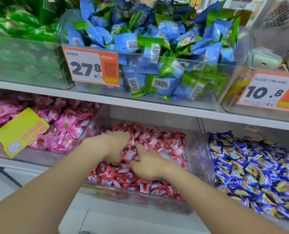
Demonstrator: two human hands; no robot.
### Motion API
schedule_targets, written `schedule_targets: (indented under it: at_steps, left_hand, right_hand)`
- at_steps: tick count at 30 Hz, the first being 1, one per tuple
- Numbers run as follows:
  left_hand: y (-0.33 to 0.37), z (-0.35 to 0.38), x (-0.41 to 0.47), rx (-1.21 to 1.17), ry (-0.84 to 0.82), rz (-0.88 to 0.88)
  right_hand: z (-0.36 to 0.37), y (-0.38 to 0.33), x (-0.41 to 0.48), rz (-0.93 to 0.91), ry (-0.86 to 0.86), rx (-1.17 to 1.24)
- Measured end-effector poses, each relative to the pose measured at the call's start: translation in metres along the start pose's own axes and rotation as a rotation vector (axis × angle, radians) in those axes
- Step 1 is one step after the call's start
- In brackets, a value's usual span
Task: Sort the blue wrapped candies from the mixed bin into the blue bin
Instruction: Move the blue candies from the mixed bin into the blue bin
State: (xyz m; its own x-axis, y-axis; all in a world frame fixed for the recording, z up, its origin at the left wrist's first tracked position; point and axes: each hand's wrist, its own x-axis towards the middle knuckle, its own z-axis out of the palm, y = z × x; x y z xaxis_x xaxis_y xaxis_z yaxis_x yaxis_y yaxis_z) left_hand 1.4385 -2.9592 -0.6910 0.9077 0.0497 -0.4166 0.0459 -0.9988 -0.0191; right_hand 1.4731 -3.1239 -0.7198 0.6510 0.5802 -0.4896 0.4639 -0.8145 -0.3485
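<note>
Under your hands, progress: you are digging in the red bin (199, 149), yet no blue wrapper shows among its red candies (165, 144) and neither hand shows a blue one. I judge the sorting to be at the searching step, with no transfer under way.
Left of your hands: a pink bin (44, 157) with a yellow tag (20, 132) lying on it; it has no part in the job.
Left hand: your left hand (116, 146) is palm down on the pile, its fingers sunk into the wrappers. It is blurred, so I cannot tell whether it grasps anything.
Right hand: your right hand (147, 164) lies just beside the left one, forefinger stretched onto the candies and thumb spread apart, released, with nothing pinched that I can see.
Right of your hands: the blue bin (206, 129), next to the red one, is heaped with blue candies (250, 169). This is where your finds go.
Above your hands: one shelf up, the blue-and-green bin (157, 103) behind the price tag (91, 66) holds blue and green wrappers mixed. If that is the mixed bin, all its blue ones remain to be moved.
</note>
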Motion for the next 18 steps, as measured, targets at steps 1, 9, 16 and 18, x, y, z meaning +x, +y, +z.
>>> schedule_targets:
  at_steps: [1, 9, 16, 18]
  left_hand:
    - [-0.001, 0.000, -0.001, -0.014, 0.064, 0.000]
    - [-0.006, -0.001, -0.004, -0.124, 0.166, 0.034]
    - [0.012, -0.022, -0.060, -0.466, 0.081, 0.204]
    - [0.016, -0.022, -0.080, -0.472, -0.184, 0.225]
  right_hand:
    - [0.002, -0.003, -0.001, -0.070, 0.004, 0.059]
    - [-0.005, 0.004, -0.016, 0.084, 0.424, -0.115]
    - [-0.022, 0.009, -0.064, -0.253, 0.417, -0.059]
    - [-0.021, 0.005, -0.101, -0.329, 0.328, -0.039]
